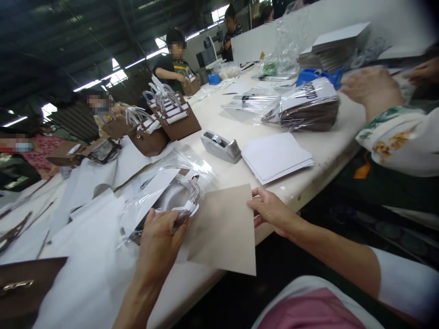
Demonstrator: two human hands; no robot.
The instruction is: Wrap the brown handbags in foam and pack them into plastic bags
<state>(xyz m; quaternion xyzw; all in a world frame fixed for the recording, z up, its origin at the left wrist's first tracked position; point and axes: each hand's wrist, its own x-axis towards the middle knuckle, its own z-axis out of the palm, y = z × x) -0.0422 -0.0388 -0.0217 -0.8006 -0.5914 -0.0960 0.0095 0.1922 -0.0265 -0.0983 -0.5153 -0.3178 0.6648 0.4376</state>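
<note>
My left hand is closed on a brown handbag in a clear plastic bag, near its wrapped handles. A white sheet lies over part of that handbag. Between thumb and fingers my right hand grips the right edge of a beige cardboard sheet. The cardboard's left side lies against the plastic bag, and its lower corner juts past the table edge. Just beyond it are a stack of white cards and a grey tape dispenser.
Brown handbags with wrapped handles stand on the far left of the table. Toward the right lies a plastic-wrapped brown bag, near a co-worker's blurred hand. Grey board stacks sit behind. Other people work across the table.
</note>
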